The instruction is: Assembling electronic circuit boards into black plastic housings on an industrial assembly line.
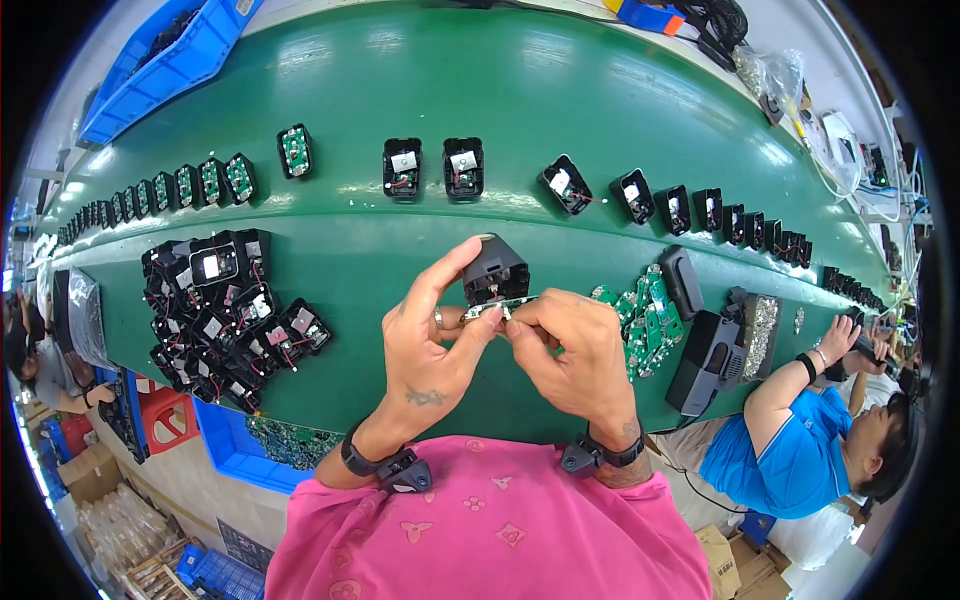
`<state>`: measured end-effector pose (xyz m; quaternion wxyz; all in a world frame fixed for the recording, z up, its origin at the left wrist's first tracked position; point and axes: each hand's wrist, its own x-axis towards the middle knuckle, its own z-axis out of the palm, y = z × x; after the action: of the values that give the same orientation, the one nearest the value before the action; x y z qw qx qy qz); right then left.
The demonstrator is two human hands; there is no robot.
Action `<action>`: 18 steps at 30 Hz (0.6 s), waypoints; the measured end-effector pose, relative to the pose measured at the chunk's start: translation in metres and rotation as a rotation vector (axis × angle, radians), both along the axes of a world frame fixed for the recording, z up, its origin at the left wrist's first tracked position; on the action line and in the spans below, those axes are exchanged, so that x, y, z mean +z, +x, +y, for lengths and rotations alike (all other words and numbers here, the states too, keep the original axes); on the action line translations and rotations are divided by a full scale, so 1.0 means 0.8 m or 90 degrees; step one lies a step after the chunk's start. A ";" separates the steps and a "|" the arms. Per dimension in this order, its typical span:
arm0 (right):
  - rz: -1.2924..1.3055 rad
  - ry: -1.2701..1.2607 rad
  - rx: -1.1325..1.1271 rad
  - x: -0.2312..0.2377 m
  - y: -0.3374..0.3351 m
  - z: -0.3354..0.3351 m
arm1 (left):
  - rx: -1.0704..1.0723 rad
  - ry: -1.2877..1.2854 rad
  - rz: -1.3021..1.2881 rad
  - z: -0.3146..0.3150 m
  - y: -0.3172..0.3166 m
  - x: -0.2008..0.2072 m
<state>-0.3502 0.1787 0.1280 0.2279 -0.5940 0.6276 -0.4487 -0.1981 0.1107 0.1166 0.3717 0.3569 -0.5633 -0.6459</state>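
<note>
The left hand (430,350) held a black housing (497,262) upright, its forefinger on the far end and its thumb against a small circuit board (478,313) at the housing's near, open end. The right hand (575,345) had thumb and forefinger pressed together at the board's right edge; whether they pinched the board or a wire could not be told, as the fingers covered the spot. The housing's inside was mostly dark, and most of the board was hidden by the left thumb. Below and left of the grip, a blue bin (222,440) held many green boards (290,445), partly cut off by the table (500,400). Far to the upper left, a blue crate (165,75) contained dark things too indistinct to name. Right of the grip, beyond loose green boards (650,325), an open container held small shiny parts (760,335), too fine to tell apart. Left of the grip lay heaped housings (215,320) with boards and wires inside, many hidden beneath others.
</note>
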 end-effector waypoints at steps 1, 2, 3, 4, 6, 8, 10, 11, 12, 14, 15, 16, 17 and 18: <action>-0.003 0.008 0.008 0.000 -0.001 0.001 | -0.008 -0.029 -0.014 0.000 0.000 0.000; -0.003 0.008 0.008 -0.001 -0.001 0.001 | -0.017 -0.058 -0.029 0.000 0.001 0.000; 0.000 0.006 0.012 -0.002 -0.002 0.001 | -0.017 -0.058 -0.029 -0.001 0.002 -0.001; 0.003 0.004 0.015 -0.003 -0.002 0.001 | -0.051 -0.134 -0.072 -0.002 0.005 -0.001; 0.003 0.011 0.027 -0.001 -0.004 0.001 | -0.084 -0.211 -0.116 -0.002 0.005 -0.001; 0.003 0.017 0.040 0.000 -0.006 0.001 | -0.079 -0.229 -0.136 -0.001 0.003 0.001; 0.030 0.005 0.065 0.001 -0.010 0.002 | -0.072 -0.101 -0.104 -0.001 0.001 0.005; 0.030 0.003 0.064 0.001 -0.011 0.003 | -0.066 0.030 -0.070 -0.001 -0.001 0.007; 0.027 0.004 0.075 0.000 -0.011 0.004 | -0.066 0.029 -0.070 0.000 -0.001 0.006; 0.024 0.004 0.085 0.001 -0.011 0.004 | -0.023 0.052 -0.027 0.003 -0.002 0.003; 0.011 0.006 0.079 0.003 -0.012 0.004 | -0.026 0.052 -0.026 0.002 -0.003 0.005; -0.002 0.009 0.073 0.005 -0.013 0.005 | -0.049 0.042 -0.034 0.001 -0.003 0.007; -0.002 0.009 0.070 0.005 -0.013 0.006 | -0.072 0.032 -0.042 0.000 -0.003 0.009; -0.006 0.020 0.061 0.005 -0.014 0.006 | -0.073 0.029 -0.042 -0.001 -0.004 0.010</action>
<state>-0.3616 0.1837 0.1322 0.2613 -0.6177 0.6041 -0.4303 -0.2011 0.1099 0.1245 0.3070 0.3532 -0.5798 -0.6669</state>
